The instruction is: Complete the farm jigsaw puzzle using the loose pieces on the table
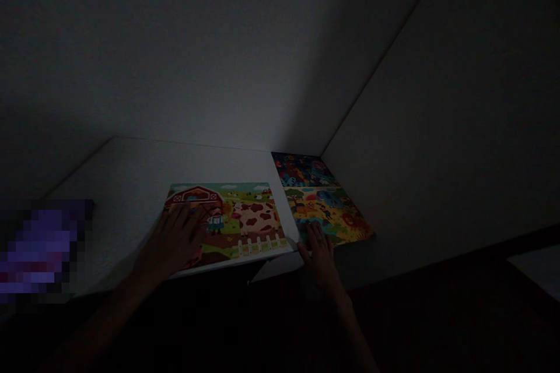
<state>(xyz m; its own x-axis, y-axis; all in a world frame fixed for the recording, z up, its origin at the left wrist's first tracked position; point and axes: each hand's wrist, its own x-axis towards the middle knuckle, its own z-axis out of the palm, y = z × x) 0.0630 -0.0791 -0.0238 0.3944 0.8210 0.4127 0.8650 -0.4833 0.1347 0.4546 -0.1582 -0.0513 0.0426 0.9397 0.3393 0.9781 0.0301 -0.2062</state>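
Note:
My left hand [177, 239] lies with its fingers spread on a farm picture [256, 218], a flat board showing a red barn, a farmer, a spotted cow and a white fence. The board's left part is covered by this hand. My right hand [321, 253] rests, fingers stretched out, on the lower left corner of a safari picture [332, 210] with an elephant and a lion. Its thumb points towards the farm picture's right corner. Behind the safari picture, and touching it, lies a dark blue picture [304, 169] whose details are dim.
The pictures lie on a white surface [140, 169] in a corner between pale walls [196, 58]. A pixelated purple patch [39, 245] covers something at the left. The front edge drops into darkness, and the whole scene is dimly lit.

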